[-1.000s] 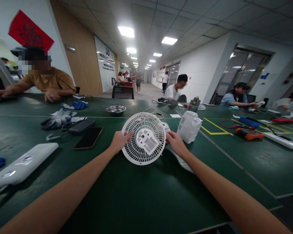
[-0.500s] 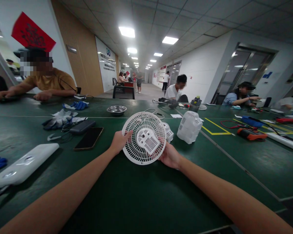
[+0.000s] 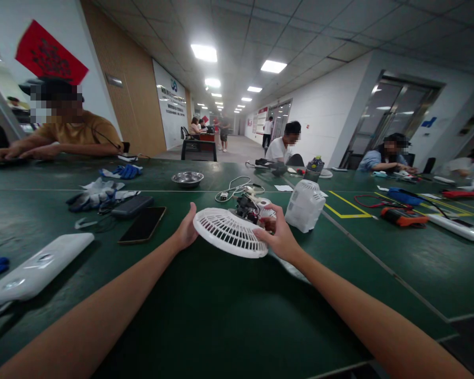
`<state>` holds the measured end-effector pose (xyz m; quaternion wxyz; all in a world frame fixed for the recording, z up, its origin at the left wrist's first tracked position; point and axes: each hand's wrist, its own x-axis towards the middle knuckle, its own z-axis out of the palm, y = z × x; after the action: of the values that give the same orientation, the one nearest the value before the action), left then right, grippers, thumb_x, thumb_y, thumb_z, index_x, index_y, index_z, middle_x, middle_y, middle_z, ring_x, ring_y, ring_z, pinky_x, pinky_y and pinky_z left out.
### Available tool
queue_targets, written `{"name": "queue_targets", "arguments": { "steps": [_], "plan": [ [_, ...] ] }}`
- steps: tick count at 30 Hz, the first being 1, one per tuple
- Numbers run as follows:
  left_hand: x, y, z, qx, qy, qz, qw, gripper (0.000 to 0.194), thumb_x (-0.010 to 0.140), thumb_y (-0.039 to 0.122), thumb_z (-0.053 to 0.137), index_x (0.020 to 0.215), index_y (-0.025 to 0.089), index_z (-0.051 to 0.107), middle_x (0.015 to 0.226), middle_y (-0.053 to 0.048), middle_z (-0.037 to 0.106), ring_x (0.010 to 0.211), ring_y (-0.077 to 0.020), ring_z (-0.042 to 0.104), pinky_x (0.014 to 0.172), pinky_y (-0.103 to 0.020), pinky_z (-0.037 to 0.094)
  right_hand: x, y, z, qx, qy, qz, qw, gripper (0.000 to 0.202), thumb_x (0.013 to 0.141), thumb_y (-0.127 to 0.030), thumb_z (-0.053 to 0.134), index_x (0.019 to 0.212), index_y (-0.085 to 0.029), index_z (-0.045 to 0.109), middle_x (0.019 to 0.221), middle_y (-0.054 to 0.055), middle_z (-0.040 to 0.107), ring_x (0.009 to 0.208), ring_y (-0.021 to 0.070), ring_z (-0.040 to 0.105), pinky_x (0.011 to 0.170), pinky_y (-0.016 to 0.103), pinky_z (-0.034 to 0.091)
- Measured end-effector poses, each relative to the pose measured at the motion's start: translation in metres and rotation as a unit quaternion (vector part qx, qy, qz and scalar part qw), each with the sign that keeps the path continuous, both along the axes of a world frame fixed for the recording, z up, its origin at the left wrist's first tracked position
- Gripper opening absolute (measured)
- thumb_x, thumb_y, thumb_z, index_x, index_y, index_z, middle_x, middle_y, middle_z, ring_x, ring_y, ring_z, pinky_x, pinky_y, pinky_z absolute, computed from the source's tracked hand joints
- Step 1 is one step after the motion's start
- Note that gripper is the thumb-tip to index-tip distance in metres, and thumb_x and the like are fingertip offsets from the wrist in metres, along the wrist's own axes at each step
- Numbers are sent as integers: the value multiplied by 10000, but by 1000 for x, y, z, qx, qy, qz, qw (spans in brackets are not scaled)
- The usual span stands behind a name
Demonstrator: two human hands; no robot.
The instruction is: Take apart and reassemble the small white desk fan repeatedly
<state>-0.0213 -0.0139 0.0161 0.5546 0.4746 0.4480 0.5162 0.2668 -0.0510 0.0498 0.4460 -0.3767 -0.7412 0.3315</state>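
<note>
A round white fan grille is tilted nearly flat above the table, its slotted side facing me. My left hand holds its left rim; the thumb points up off the grille and the other fingers are mostly hidden. My right hand is closed on the right side, thumb over the rim and fingers around the back by the motor. The dark fan motor with wires sits on the grille's far side. A white plastic housing stands just right of my right hand. A white cable lies behind the motor.
To the left lie a phone, a dark power bank, gloves and a long white device. A metal bowl is farther back. An orange multimeter lies at right. Other people sit around the table.
The grille has tipped from facing me upright to nearly flat, bringing the motor and wires into view. My left thumb has lifted off it; my right hand has shifted up around its edge.
</note>
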Motion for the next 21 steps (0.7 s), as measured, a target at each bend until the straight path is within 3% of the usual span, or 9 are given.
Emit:
{"name": "queue_targets", "arguments": {
  "steps": [2,4,9,13,16,21],
  "plan": [
    [-2,-2,3,-46,-69,-69,994,691,849,708,338,892,120,698,905,-176,729,888,-288,692,762,-361,540,1,0,-2,27,-45,-3,999,683,727,-443,732,1272,-283,353,1025,47,610,841,206,600,814,398,478],
    [-4,0,3,-84,-117,-101,984,519,879,577,450,861,123,701,894,-152,735,868,-266,698,815,-360,538,2,1,-5,49,-81,-3,996,709,705,-458,747,1268,-269,360,1076,71,613,852,213,598,826,412,476],
    [-2,5,-2,-114,-120,-93,982,225,857,287,603,925,97,703,908,-117,737,799,-202,701,824,-337,549,1,5,-9,98,-138,26,985,717,679,-469,763,1254,-249,395,1131,90,595,921,235,592,858,424,471],
    [1,5,-3,-105,-100,-54,988,167,824,220,645,882,76,706,839,-116,734,723,-181,694,747,-309,562,4,9,-9,127,-152,37,980,619,761,-450,698,1268,-240,412,1140,87,586,1014,244,574,907,421,453],
    [2,7,-6,-76,-70,-30,994,192,788,244,684,882,79,709,833,-114,734,720,-183,691,731,-312,557,11,19,-10,154,-138,-20,978,473,867,-395,573,1279,-228,410,1138,92,587,1020,231,572,916,411,450],
    [-3,16,-16,18,37,40,998,355,713,371,739,934,94,714,907,-114,736,819,-223,685,774,-343,526,27,45,-18,210,-168,-170,948,581,767,-331,667,1289,-207,444,1290,128,508,1196,295,472,1031,470,367]
  ]
}}
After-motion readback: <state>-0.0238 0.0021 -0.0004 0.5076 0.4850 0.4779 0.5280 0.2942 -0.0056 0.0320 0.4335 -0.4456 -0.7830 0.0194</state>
